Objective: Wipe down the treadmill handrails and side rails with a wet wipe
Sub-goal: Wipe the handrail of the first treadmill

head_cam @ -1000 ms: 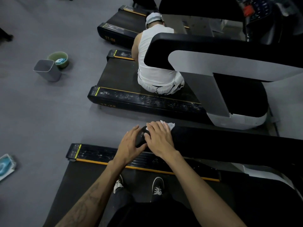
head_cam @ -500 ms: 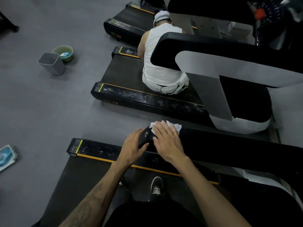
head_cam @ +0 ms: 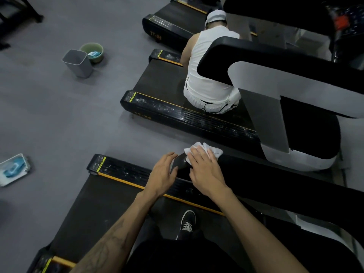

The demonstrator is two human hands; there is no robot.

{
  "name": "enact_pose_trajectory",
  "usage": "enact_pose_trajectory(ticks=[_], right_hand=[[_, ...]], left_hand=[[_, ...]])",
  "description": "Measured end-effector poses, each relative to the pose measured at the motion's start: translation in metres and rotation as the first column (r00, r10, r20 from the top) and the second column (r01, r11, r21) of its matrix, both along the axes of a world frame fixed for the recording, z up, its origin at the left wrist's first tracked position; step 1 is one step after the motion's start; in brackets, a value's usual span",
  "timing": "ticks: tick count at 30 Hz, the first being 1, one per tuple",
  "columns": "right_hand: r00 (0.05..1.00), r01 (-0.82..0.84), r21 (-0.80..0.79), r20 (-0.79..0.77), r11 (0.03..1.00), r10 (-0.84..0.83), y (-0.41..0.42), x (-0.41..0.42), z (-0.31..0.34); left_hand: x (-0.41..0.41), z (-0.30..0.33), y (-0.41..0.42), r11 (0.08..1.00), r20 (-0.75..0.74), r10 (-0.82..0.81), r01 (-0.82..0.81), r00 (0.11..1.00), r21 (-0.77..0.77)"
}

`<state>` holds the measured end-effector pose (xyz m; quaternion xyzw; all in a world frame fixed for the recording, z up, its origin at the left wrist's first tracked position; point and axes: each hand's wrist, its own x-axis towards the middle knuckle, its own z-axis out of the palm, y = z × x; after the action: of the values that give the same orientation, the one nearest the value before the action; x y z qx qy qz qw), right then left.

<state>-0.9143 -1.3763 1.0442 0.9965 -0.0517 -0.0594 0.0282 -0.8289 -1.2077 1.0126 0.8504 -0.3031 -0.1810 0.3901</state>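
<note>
Your right hand (head_cam: 204,170) lies flat, fingers straight, pressing the wipe (head_cam: 204,149) onto the handrail (head_cam: 266,180) end so it scrubs; your left hand (head_cam: 162,174), open beside it, grips nothing

Hidden and cut-off parts

The right hand (head_cam: 204,170) covers most of the wipe (head_cam: 213,150); the handrail (head_cam: 275,186) runs off toward 3 o'clock. A pack (head_cam: 13,169) is clipped at 9 o'clock, and the bowl's (head_cam: 92,49) contents are too small to tell.
</note>
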Motion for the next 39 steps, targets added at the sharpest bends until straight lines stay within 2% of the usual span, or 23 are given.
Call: enact_pose_trajectory(ticks=[3,6,8,10,13,16,19,21,23,26,29,32,34,37,39], right_hand=[[0.988,-0.077,-0.133,-0.142,0.988,0.057,0.018,0.02,-0.002],[0.983,-0.15,-0.099,-0.122,0.984,0.137,0.014,0.017,-0.003],[0.983,-0.178,0.066,-0.031,0.982,0.18,0.006,0.01,-0.002],[0.987,-0.162,0.311,0.044,0.937,0.156,0.002,0.006,0.002],[0.996,-0.082,0.629,0.08,0.773,0.041,-0.002,0.005,0.011],[0.986,-0.039,0.774,0.131,0.633,-0.1,-0.007,0.001,0.02],[0.955,-0.068,0.786,0.23,0.614,-0.188,-0.012,-0.003,0.025],[0.948,-0.045,0.78,0.231,0.624,-0.221,-0.019,-0.006,0.027],[0.939,-0.014,0.742,0.24,0.67,-0.247,-0.028,-0.011,0.026],[0.925,0.065,0.646,0.247,0.761,-0.289,-0.043,-0.018,0.023],[0.932,0.123,0.588,0.208,0.8,-0.296,-0.05,-0.022,0.019],[0.939,0.103,0.552,0.221,0.827,-0.265,-0.049,-0.027,0.014],[0.938,0.089,0.524,0.242,0.847,-0.248,-0.048,-0.029,0.011],[0.945,0.087,0.48,0.239,0.873,-0.225,-0.046,-0.029,0.004],[0.951,0.079,0.431,0.239,0.899,-0.198,-0.045,-0.028,0.0]], left_hand=[[-0.001,0.003,0.001,0.999,-0.041,0.034,-0.036,0.999,-0.03],[-0.003,0.005,0.002,0.993,-0.11,0.086,-0.095,0.99,-0.077],[-0.005,0.007,-0.003,0.986,-0.148,0.084,-0.103,0.985,-0.129],[-0.008,0.01,-0.012,0.975,-0.18,0.058,-0.094,0.982,-0.2],[-0.015,0.013,-0.029,0.954,-0.246,0.043,-0.113,0.968,-0.277],[-0.025,0.015,-0.041,0.946,-0.28,0.047,-0.133,0.959,-0.296],[-0.032,0.009,-0.044,0.944,-0.206,0.082,-0.143,0.975,-0.299],[-0.033,0.007,-0.046,0.961,-0.152,0.117,-0.151,0.981,-0.232],[-0.035,0.009,-0.048,0.974,-0.086,0.134,-0.147,0.987,-0.171],[-0.038,0.014,-0.052,0.974,-0.054,0.126,-0.134,0.991,-0.181],[-0.04,0.016,-0.059,0.974,-0.083,0.062,-0.078,0.995,-0.212],[-0.045,0.017,-0.068,0.984,0.02,-0.033,0.036,0.999,-0.172],[-0.049,0.013,-0.07,0.987,0.054,-0.041,0.049,0.998,-0.151],[-0.054,-0.002,-0.062,0.985,0.023,-0.012,0.016,1.0,-0.17],[-0.056,-0.013,-0.054,0.979,-0.066,0.045,-0.057,0.997,-0.194]])
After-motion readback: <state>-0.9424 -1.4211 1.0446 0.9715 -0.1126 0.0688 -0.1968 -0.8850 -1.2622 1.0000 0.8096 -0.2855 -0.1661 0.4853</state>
